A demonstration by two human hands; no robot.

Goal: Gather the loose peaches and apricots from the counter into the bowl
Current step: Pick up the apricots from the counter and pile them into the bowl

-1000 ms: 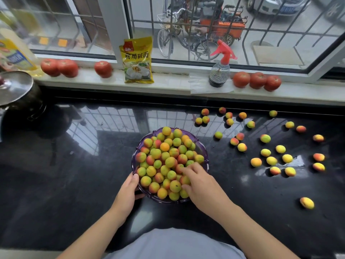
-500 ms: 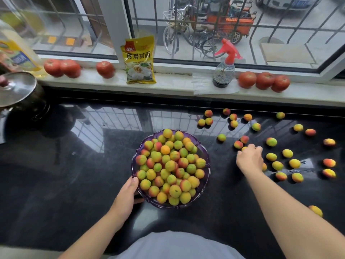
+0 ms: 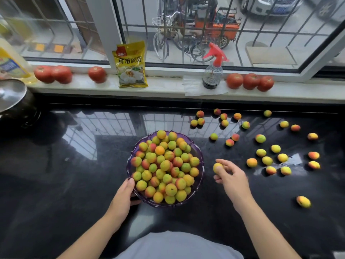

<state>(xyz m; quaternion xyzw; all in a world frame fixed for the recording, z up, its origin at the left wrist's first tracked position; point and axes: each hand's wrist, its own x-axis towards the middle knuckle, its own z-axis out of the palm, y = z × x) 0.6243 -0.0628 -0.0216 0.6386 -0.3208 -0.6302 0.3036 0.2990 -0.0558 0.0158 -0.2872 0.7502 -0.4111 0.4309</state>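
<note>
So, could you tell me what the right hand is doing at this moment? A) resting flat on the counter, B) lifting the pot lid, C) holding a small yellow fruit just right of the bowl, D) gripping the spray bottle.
C: the right hand pinches a yellow fruit in its fingertips, just right of the purple bowl.

Pot (image 3: pixel 16 107) and oil bottle (image 3: pixel 11 66) cropped at left edge; bowl's (image 3: pixel 200 156) lower fruit hidden.

The yellow packet (image 3: pixel 131 64) on the windowsill reads "食用碱面".
</note>
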